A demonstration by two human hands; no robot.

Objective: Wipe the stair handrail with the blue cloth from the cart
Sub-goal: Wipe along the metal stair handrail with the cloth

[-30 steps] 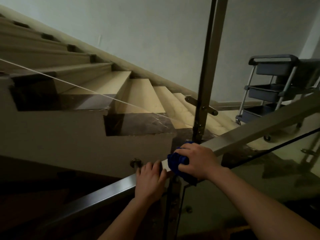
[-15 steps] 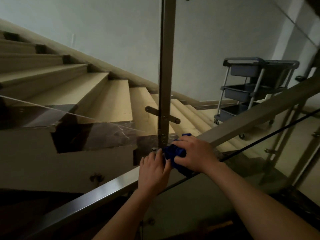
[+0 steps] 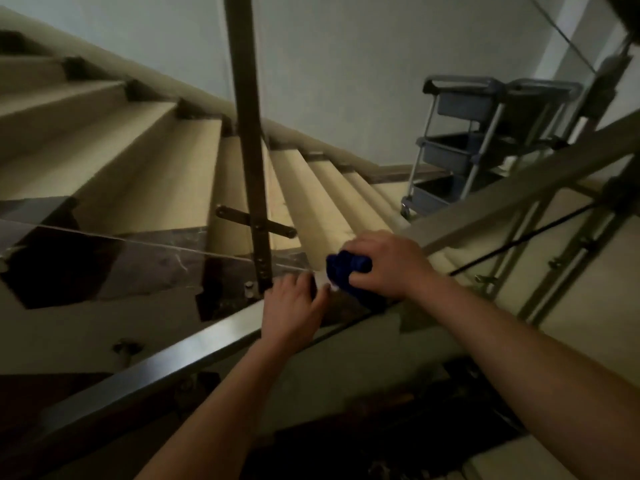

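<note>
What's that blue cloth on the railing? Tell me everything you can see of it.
The blue cloth is dark blue, soft-looking fabric, crumpled into a wad rather than spread flat. The right hand grips it from above with its fingers curled over it, so only part of it shows. It sits on top of the sloping metal handrail, near the upright post. The left hand rests on the rail close beside it; whether they touch is unclear.

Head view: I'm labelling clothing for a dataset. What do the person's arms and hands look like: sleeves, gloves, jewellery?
The left forearm and right forearm are bare to the frame edge, no sleeves showing. The left hand and right hand wear no gloves; no watch or bracelet shows at either wrist. Too blurred to tell rings.
</note>
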